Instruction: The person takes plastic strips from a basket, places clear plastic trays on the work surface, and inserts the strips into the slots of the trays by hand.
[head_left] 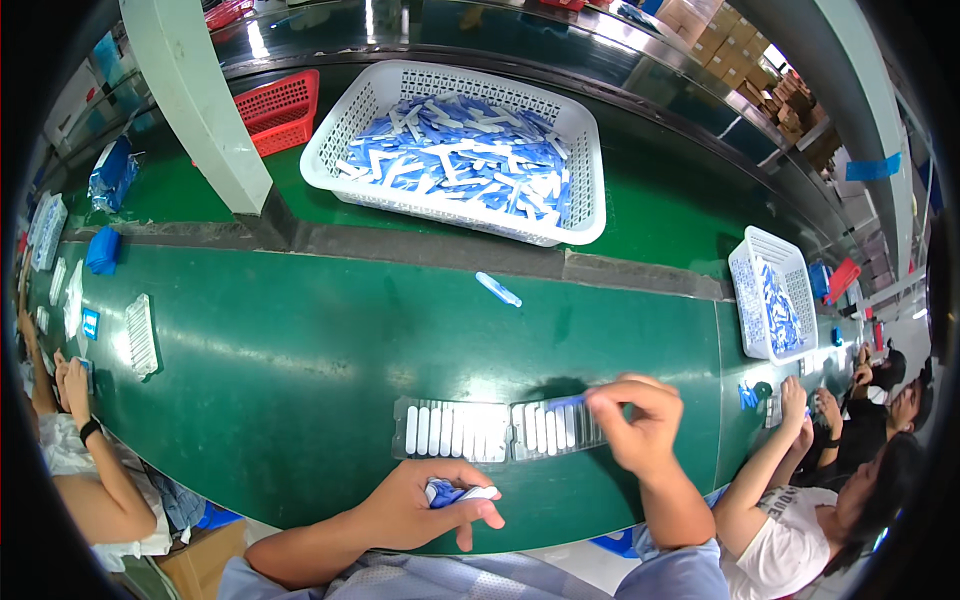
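On the green belt (300,350) before you, your left hand (420,505) is curled shut round a few small blue-and-white pieces (455,493); light, slick plastic, so pinch their ends. The clear slotted trays (500,430) look flimsy. Your right hand (640,420) pinches one blue piece (572,402) above the slots.

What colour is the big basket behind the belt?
White, filled with blue and white pieces; the basket shows in the head view.

Tray's (555,427) right end behind right hand (640,425)
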